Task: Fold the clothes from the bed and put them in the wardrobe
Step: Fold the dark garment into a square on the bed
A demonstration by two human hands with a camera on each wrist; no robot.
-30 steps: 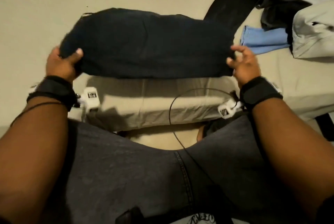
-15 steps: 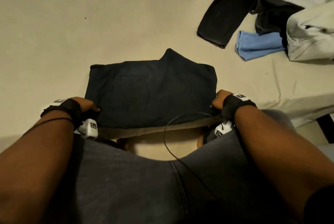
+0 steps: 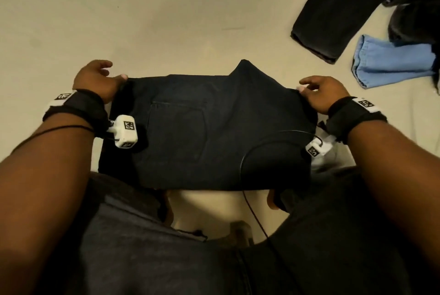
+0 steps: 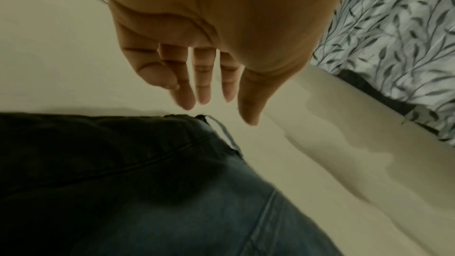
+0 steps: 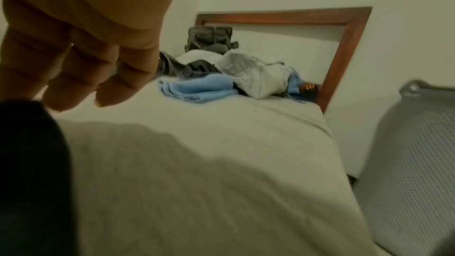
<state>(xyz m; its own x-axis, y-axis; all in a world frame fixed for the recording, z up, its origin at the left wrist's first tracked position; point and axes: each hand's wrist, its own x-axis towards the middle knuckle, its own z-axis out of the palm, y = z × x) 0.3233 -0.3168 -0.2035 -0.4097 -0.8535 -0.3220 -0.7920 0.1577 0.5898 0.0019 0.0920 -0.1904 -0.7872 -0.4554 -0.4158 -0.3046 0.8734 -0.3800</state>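
From the head view, I see my left hand (image 3: 95, 80) at the far left corner of the folded dark jeans (image 3: 209, 133), thumb tip touching the cloth, fingers loosely spread and gripping nothing. My right hand (image 3: 321, 93) sits at the far right corner, fingers relaxed, fingertips at the edge. The jeans lie flat on the bed (image 3: 166, 21) close to me, long axis running left to right, back pocket up. A black garment (image 3: 333, 14) and a blue garment (image 3: 390, 61) lie well apart at far right.

From the left wrist, my fingers (image 4: 204, 77) hang straight above the jeans' corner, apart from it.

From the right wrist, my fingers (image 5: 115, 81) are loosely bent, holding nothing; a clothes pile (image 5: 246, 77) lies near the headboard (image 5: 344, 46).
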